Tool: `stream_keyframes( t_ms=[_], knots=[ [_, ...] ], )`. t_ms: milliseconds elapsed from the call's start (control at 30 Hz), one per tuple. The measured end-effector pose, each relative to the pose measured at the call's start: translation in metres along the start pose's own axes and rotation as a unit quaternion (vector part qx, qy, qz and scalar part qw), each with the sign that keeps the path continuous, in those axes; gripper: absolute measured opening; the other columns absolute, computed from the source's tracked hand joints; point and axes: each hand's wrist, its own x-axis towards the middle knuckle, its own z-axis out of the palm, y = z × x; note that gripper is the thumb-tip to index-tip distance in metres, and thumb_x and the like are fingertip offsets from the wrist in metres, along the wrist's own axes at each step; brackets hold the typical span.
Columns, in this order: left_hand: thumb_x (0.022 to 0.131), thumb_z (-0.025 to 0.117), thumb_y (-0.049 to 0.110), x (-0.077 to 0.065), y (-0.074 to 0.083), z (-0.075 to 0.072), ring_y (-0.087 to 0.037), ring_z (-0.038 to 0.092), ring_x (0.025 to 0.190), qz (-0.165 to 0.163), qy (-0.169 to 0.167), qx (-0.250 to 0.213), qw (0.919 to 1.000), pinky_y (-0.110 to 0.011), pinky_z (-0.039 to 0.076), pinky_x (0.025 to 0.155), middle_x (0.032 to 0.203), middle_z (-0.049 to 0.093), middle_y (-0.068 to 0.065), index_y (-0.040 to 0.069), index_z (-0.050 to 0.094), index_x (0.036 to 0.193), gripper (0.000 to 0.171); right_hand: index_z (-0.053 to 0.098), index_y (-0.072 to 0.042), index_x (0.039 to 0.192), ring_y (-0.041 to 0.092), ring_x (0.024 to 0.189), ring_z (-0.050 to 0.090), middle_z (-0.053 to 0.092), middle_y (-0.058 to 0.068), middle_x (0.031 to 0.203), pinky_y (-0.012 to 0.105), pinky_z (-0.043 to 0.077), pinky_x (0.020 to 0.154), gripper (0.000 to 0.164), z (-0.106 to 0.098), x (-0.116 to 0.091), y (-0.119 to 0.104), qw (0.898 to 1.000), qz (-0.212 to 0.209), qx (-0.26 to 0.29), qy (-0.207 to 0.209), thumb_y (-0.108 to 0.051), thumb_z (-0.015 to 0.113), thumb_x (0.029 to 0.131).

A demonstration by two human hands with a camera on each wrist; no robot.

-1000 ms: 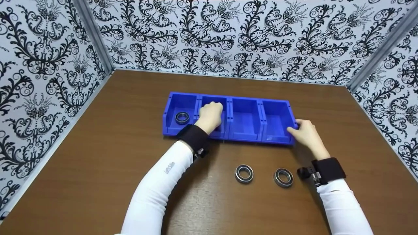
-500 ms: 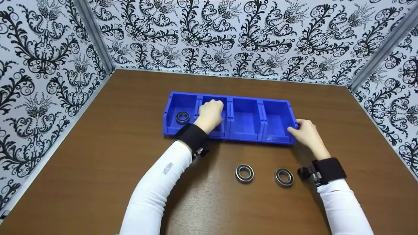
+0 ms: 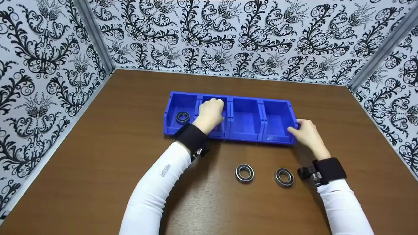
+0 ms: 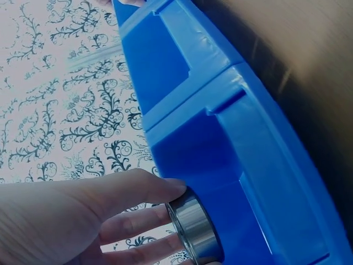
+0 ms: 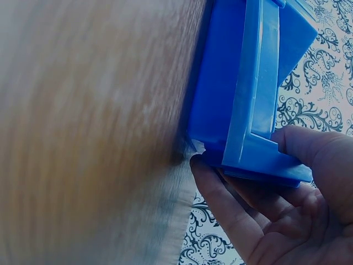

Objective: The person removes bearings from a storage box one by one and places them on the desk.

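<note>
My left hand [image 3: 210,114] reaches into the second compartment from the left of a blue bin row [image 3: 246,138]. In the left wrist view its thumb and fingers hold a metal ball bearing [image 4: 196,226] by the rim, inside the compartment; from the head view the hand hides this bearing. At the row's right end, my right hand [image 3: 305,132] grips the side wall, thumb inside and fingers outside, as the right wrist view shows with the blue wall [image 5: 265,160]. Another bearing [image 3: 182,117] lies in the leftmost compartment.
Two more bearings, one left [image 3: 244,173] and one right [image 3: 283,177], lie flat on the brown table [image 3: 98,156] in front of the bins. Patterned walls [image 3: 228,39] enclose the table at the back and both sides.
Inside the second compartment my left hand has shifted slightly up and back, its forearm moving a little left. The right hand stays on the bin's end wall.
</note>
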Motion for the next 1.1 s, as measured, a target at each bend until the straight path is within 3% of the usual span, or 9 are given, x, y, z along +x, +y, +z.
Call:
stream_keyframes(
  t_ms=[133, 433, 1100],
  knots=[
    [0.089, 0.077, 0.017, -0.003, 0.002, -0.003, -0.038, 0.073, 0.112, 0.002, -0.001, 0.000, 1.0000, -0.053, 0.062, 0.089, 0.122, 0.073, -0.019, 0.003, 0.071, 0.112, 0.027, 0.060, 0.017, 0.129, 0.021, 0.079, 0.070, 0.070, 0.037, 0.114, 0.018, 0.048, 0.063, 0.048, 0.000, 0.000, 0.001, 1.000, -0.002, 0.000, 0.003, -0.014, 0.058, 0.094],
    [0.088, 0.077, 0.015, -0.010, 0.004, -0.007, -0.039, 0.074, 0.108, 0.013, 0.018, 0.000, 0.9998, -0.053, 0.063, 0.086, 0.117, 0.075, -0.019, 0.002, 0.072, 0.106, 0.023, 0.063, 0.014, 0.127, 0.003, 0.066, 0.059, 0.073, 0.032, 0.109, 0.018, 0.046, 0.060, 0.044, -0.001, -0.002, 0.000, 1.000, -0.001, 0.000, 0.000, -0.015, 0.057, 0.094],
    [0.088, 0.078, 0.018, -0.023, 0.005, -0.017, -0.038, 0.072, 0.110, 0.017, -0.013, -0.001, 0.9998, -0.053, 0.061, 0.089, 0.119, 0.073, -0.017, 0.002, 0.070, 0.108, 0.026, 0.061, 0.015, 0.129, 0.007, 0.072, 0.062, 0.071, 0.034, 0.113, 0.017, 0.047, 0.063, 0.046, -0.001, 0.000, 0.001, 1.000, 0.002, 0.003, -0.003, -0.015, 0.059, 0.094]
  ],
)
